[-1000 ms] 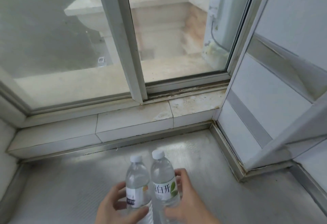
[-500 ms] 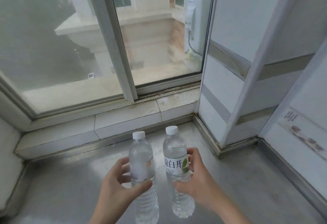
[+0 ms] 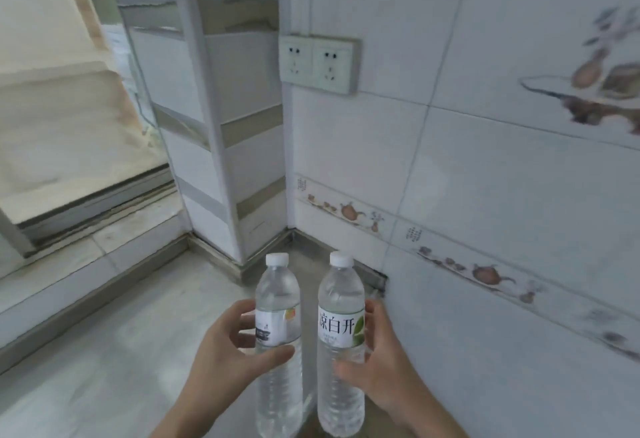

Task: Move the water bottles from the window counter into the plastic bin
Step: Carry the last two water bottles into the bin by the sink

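at six o'clock, left hand [image 3: 225,351] and right hand [image 3: 381,347] each clasp one upright water bottle [image 3: 277,327]; a loose one-handed hold risks dropping either.

I see two water bottles [image 3: 278,316] [image 3: 341,323], one in each hand. Each bottle has one white cap. I have two hands [image 3: 221,361] [image 3: 384,365] out. On the wall there are two sockets [image 3: 296,60] [image 3: 333,65].
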